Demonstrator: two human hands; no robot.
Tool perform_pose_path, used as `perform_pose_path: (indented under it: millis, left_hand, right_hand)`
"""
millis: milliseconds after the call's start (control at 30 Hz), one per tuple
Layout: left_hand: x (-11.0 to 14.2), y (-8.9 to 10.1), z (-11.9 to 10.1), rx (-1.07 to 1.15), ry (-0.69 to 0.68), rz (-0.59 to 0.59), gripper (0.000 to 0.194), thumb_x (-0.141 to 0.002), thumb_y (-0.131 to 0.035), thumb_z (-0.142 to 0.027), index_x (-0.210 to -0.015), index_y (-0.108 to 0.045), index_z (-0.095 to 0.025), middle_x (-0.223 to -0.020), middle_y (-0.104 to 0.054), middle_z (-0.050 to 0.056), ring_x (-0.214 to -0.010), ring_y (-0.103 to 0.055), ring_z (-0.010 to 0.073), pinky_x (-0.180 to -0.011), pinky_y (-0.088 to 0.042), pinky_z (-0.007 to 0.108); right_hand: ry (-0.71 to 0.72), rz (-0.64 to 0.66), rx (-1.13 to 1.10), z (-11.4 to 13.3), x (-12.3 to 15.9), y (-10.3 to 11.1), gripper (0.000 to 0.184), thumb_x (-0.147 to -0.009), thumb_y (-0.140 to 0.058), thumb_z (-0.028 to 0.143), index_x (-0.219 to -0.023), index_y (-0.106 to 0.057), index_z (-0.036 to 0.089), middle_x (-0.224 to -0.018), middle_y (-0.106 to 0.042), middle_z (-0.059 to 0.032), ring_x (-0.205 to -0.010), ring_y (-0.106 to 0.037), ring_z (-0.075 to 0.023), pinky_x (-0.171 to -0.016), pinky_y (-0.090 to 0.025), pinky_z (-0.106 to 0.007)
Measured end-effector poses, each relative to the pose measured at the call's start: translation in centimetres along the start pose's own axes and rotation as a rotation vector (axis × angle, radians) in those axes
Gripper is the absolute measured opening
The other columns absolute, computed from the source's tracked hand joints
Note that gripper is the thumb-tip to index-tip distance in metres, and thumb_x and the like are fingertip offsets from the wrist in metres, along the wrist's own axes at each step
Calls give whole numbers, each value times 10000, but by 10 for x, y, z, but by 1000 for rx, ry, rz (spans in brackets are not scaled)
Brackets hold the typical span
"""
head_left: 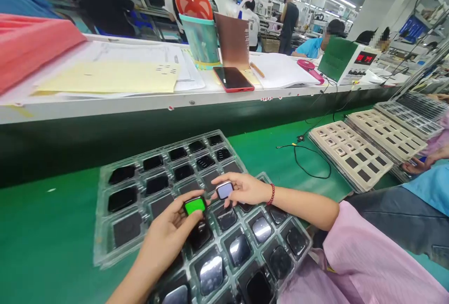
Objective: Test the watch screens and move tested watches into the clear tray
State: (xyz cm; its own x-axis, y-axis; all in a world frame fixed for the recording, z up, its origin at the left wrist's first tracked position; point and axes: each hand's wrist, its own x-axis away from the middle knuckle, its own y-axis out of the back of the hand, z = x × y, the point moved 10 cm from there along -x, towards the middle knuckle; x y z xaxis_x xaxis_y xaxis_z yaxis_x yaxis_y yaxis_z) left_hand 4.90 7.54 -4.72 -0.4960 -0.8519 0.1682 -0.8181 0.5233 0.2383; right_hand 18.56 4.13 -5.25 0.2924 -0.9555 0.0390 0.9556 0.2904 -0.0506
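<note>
A small square watch screen (195, 206) glows bright green in the person's left hand (164, 238). The thumb and fingers pinch it by its edges, and it sits just above a clear plastic tray (101, 243). The right hand (243, 189) pinches a second watch screen (224, 191), which glows pale blue, and its fingers are a little spread. The two hands are near each other, and the two screens are close but not touching. A red bead bracelet (271, 194) is on the right wrist, and a pink sleeve (372, 257) is by the right arm. The tray has many little pockets, and dark watch screens (239, 250) lie in them, some of them shiny. The tray lies on a green work bench (45, 248). To the right are stacks of beige trays (351, 154) and a black cable (295, 163). Past them, a hand of another person (416, 166) is near a blue sleeve (430, 187). Up on a white shelf (105, 110) are yellow paper (108, 77), a phone in a red case (233, 79), and a box with red numbers (365, 58).
</note>
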Motion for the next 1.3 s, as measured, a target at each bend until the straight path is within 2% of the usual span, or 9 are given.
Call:
perform_pose_path:
  millis: [167, 333, 467, 600, 767, 867, 1033, 1200, 1300]
  left_hand:
    - [11, -19, -12, 151, -74, 47, 558, -659, -609, -195, -1213, -552, -174, -1185, -663, 108, -1047, -658, 246, -904, -532, 376]
    - [11, -19, -7, 225, -119, 66, 616, -640, -526, -61, -1246, -548, -174, -1100, -670, 89, -805, -652, 139, -780, -525, 282]
    - [14, -14, -7, 182, -106, 52, 531, -706, -590, -98, -1231, -559, -170, -1011, -659, 67, -716, -598, 109, -680, -491, 244]
    - [15, -13, -9, 199, -118, 45, 360, -764, -579, -135, -1123, -601, -149, -893, -646, 41, -663, -567, 100, -671, -488, 254]
    - [15, -14, -7, 159, -138, 54, 489, -732, -608, -98, -1211, -563, -188, -1044, -652, 64, -718, -596, 113, -639, -479, 232]
    - [15, -14, -8, 157, -154, 53, 484, -741, -612, -108, -1215, -562, -191, -1085, -644, 70, -750, -607, 119, -666, -491, 239]
    - [12, -13, -5, 259, -146, 49, 422, -764, -580, -127, -1185, -569, -165, -1108, -636, 93, -815, -632, 142, -742, -518, 286]
    - [12, -14, -7, 257, -151, 56, 540, -699, -572, -49, -1221, -565, -184, -1107, -643, 84, -958, -637, 183, -816, -519, 305]
    - [13, -13, -8, 234, -152, 52, 514, -722, -588, -74, -1223, -570, -186, -1063, -656, 74, -878, -638, 163, -810, -520, 313]
  right_hand:
    - [28, -26, -25, 9, 12, -3, 516, -745, -553, 48, -1241, -514, 187, -1072, -707, -78, -704, -680, -108, -590, -536, -203]
    - [76, -29, 39, 11, 14, 1, 467, -791, -545, 98, -1244, -525, 209, -1134, -696, -97, -755, -680, -140, -641, -569, -273]
    - [88, -25, 106, 12, 16, -2, 438, -832, -552, 139, -1262, -522, 209, -1161, -687, -123, -784, -693, -177, -686, -586, -346]
    - [56, -44, 157, 12, 17, -2, 369, -888, -535, 202, -1257, -532, 197, -1134, -698, -137, -731, -691, -176, -639, -587, -347]
    - [86, -38, 161, 15, 15, -3, 440, -827, -545, 140, -1260, -524, 215, -1129, -700, -114, -770, -696, -179, -663, -589, -343]
    - [100, -37, 166, 17, 15, -4, 468, -799, -537, 111, -1253, -531, 224, -1133, -698, -107, -794, -697, -183, -680, -592, -349]
    - [80, -37, 167, 16, 16, -3, 388, -872, -511, 181, -1258, -545, 199, -1111, -708, -123, -750, -701, -186, -637, -595, -351]
    - [91, -32, 175, 15, 16, -3, 417, -871, -528, 183, -1287, -533, 210, -1152, -701, -134, -783, -703, -195, -671, -601, -370]
    - [95, -19, 175, 14, 17, -3, 401, -888, -527, 193, -1288, -531, 222, -1177, -694, -134, -806, -702, -196, -696, -600, -376]
